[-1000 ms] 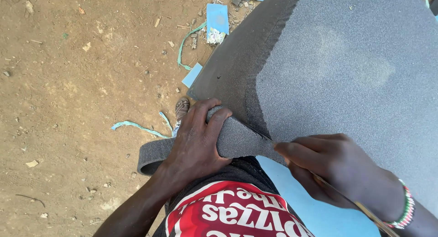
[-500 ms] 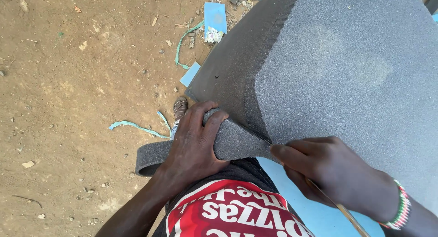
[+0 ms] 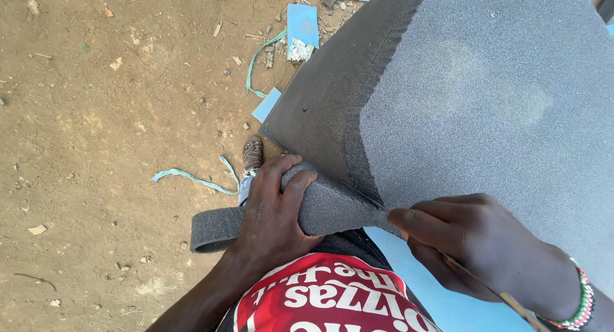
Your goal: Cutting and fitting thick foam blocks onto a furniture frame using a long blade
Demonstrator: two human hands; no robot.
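A big slab of dark grey foam (image 3: 486, 115) fills the upper right of the head view. A strip of the same foam (image 3: 332, 207) hangs off its near edge and curls down to the left. My left hand (image 3: 272, 210) grips that strip and pulls it away from the slab. My right hand (image 3: 460, 242) is closed on a thin blade with a wooden handle (image 3: 518, 303), its tip in the cut line (image 3: 361, 193) between strip and slab.
Bare brown dirt ground spreads to the left, littered with blue foam scraps (image 3: 302, 24) and thin teal strips (image 3: 192, 177). My sandalled foot (image 3: 252, 154) stands by the slab's edge. A light blue sheet (image 3: 448, 306) lies under the slab near my body.
The grip on the strip and the blade stays the same. Both hands have shifted slightly along the cut line; the strip stays pulled aside.
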